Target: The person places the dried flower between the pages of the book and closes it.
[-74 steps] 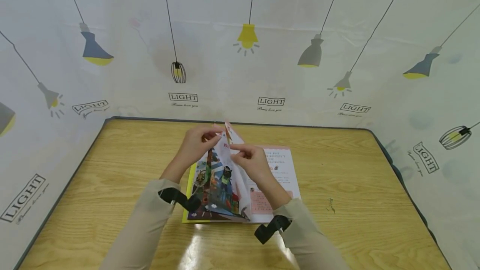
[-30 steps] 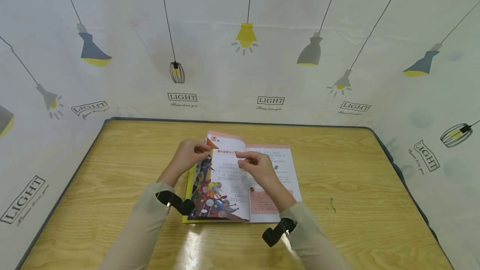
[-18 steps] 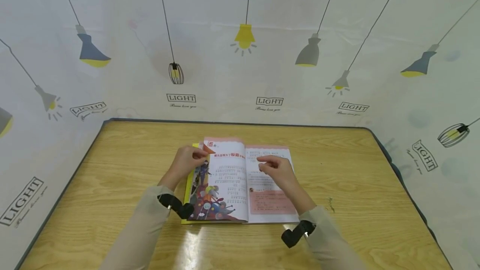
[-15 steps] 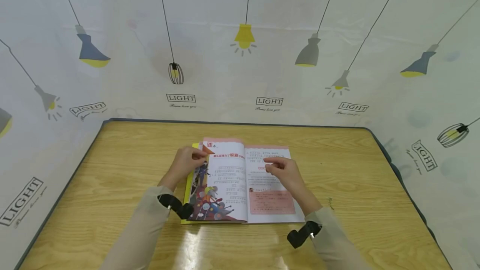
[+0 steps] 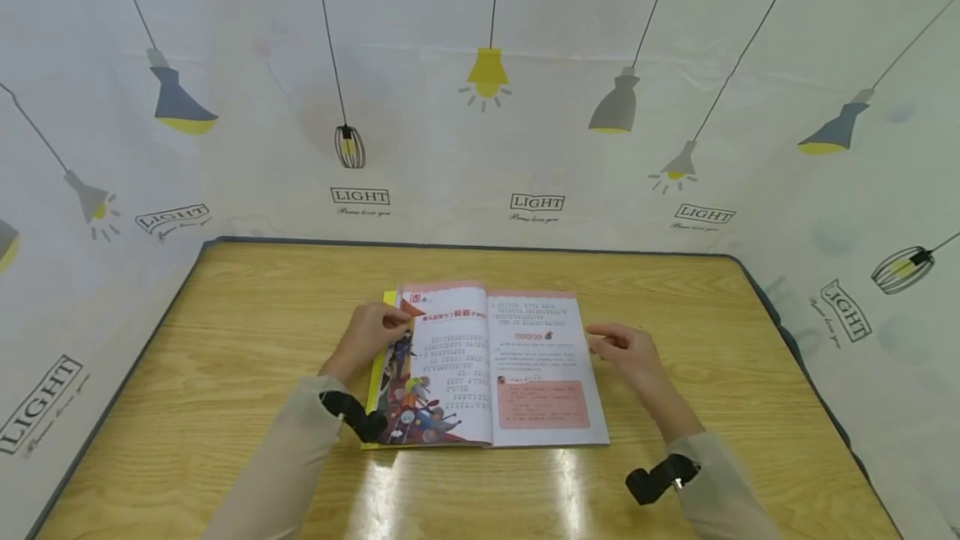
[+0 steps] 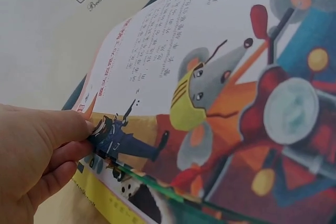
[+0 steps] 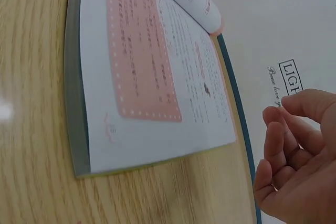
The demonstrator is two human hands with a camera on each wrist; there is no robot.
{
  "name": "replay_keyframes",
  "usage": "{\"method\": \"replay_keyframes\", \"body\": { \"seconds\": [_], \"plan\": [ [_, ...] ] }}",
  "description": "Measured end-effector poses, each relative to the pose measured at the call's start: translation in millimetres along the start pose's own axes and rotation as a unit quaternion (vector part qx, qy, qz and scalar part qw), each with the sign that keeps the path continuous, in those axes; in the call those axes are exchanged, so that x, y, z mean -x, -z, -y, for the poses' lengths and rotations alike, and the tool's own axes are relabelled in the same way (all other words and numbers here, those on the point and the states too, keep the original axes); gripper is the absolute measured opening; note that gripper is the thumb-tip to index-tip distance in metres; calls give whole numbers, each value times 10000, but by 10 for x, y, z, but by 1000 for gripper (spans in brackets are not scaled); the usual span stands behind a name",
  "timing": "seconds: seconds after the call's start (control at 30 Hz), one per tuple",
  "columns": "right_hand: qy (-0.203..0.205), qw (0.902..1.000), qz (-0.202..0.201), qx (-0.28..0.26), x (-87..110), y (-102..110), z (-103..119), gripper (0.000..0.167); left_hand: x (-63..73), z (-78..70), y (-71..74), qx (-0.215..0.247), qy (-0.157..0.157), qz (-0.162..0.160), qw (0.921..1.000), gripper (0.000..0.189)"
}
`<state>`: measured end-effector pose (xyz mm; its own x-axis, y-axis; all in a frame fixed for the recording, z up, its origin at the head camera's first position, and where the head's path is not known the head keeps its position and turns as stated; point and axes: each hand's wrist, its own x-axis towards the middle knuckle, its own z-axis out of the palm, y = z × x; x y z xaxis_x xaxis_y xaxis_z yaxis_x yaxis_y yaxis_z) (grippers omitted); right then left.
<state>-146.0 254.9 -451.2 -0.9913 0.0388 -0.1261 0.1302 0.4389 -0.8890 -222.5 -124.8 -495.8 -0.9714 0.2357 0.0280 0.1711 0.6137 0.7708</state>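
Note:
An open picture book [image 5: 540, 365] lies on the wooden table, its left page [image 5: 457, 357] printed with red heading characters and a mouse in a yellow helmet. At that page's outer edge my left hand [image 5: 367, 336] pinches the paper; the left wrist view shows the thumb on top and the fingers curled underneath [image 6: 58, 145]. Just off the book's right edge hovers my right hand [image 5: 630, 357], its fingers loosely curled and holding nothing, as the right wrist view also shows [image 7: 302, 156]. The right page, with a pink text box [image 5: 543, 404], lies flat.
Yellow cover edging [image 5: 377, 382] shows beneath the left pages. A dark trim [image 5: 480, 248] borders the wooden table [image 5: 262, 315]. Behind it and at the sides hangs a pale sheet [image 5: 420, 90] printed with lamps. Each wrist carries a black strap-on device [image 5: 662, 477].
A raised leaf has come down on the left, showing the mouse page. My right hand has moved from the book's middle to beyond its right edge. My left hand stays at the left edge.

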Motion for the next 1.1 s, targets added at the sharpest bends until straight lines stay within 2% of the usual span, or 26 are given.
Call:
{"method": "replay_keyframes", "body": {
  "seconds": [0.5, 0.9, 1.1],
  "plan": [
    [-211, 9983, -332, 438, 266, 485, -370, 37, 41, 67, -70, 22, 69, -103, 9999, 18],
    [-414, 9965, -401, 605, 477, 651, -579, 42, 59, 147, -115, 115, 86, -160, 9998, 20],
    [-730, 9901, -472, 1100, 552, 684, -674, 45, 50, 190, -117, 190, 45, -181, 9996, 20]
  ]
}}
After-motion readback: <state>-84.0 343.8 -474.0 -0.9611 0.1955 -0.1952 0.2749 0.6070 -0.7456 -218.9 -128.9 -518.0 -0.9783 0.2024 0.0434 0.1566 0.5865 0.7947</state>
